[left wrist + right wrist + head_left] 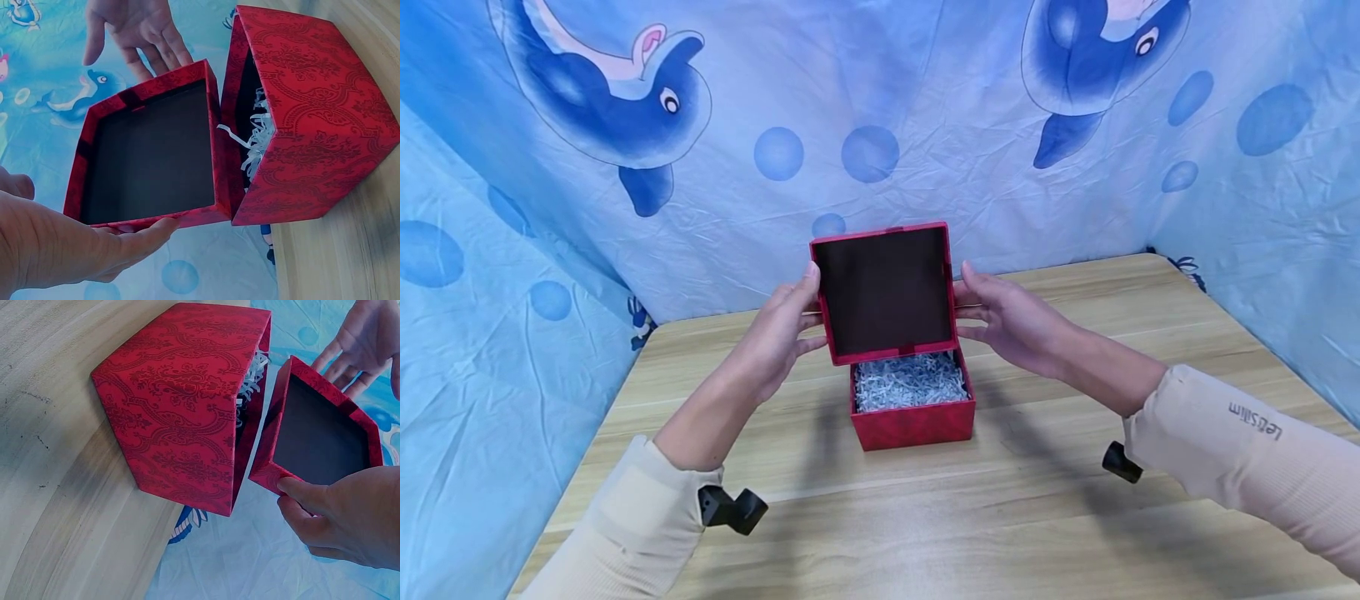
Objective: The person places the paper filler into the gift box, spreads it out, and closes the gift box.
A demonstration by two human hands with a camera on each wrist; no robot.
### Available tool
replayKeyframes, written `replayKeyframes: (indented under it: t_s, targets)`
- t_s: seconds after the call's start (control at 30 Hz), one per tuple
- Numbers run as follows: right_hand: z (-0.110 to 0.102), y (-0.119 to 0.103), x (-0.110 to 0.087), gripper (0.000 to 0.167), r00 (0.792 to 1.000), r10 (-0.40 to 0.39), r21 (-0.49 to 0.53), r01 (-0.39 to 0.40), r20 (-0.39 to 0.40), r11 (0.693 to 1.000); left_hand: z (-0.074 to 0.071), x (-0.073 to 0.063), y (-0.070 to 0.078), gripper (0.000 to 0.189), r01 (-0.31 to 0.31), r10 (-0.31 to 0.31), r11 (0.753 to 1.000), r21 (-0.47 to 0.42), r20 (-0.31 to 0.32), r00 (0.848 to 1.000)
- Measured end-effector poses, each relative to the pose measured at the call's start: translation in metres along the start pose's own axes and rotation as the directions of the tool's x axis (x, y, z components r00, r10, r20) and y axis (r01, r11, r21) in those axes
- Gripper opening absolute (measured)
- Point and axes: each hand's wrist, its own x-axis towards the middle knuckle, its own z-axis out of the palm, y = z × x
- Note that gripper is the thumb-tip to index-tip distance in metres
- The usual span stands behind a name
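A red lid with a black inside is tilted up above a red patterned box. White shredded paper fills the box. My left hand presses extended fingers against the lid's left side, its thumb by the upper corner. On the opposite side, my right hand touches the lid with its fingertips, the thumb raised apart from it. In the left wrist view the lid is close to the box's rim; in the right wrist view a narrow gap separates the lid from the box.
The box stands on a light wood table. Behind it and at both sides hangs a blue cloth printed with dolphins and bubbles. Each sleeve carries a small black wrist camera, the left one and the right one.
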Motion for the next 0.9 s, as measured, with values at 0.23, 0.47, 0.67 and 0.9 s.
replayKeyframes:
  t_s: [0.23, 0.47, 0.67, 0.9]
  targets:
    - [-0.0018, -0.0019, -0.0014, 0.053, 1.000, 0.004, 0.010, -0.004, -0.018, 1.000, 0.0012, -0.0006, 0.0020, 0.063, -0.012, 0.012, 1.000, -0.010, -0.013, 1.000]
    - [-0.0029, -0.0043, -0.0030, 0.046, 1.000, -0.003, 0.006, 0.003, -0.016, 1.000, 0.0019, -0.0002, 0.0020, 0.058, -0.022, 0.021, 0.999, -0.029, -0.035, 0.999]
    - [-0.0048, -0.0043, -0.0028, 0.046, 1.000, -0.019, -0.002, 0.019, -0.013, 1.000, 0.0023, 0.0003, 0.0016, 0.056, -0.036, 0.035, 0.999, -0.039, -0.022, 0.999]
    - [-0.0056, -0.0044, -0.0009, 0.046, 0.998, -0.055, 0.010, 0.055, 0.004, 0.998, 0.0018, 0.0008, 0.0008, 0.057, -0.056, 0.056, 0.997, -0.047, -0.018, 0.998]
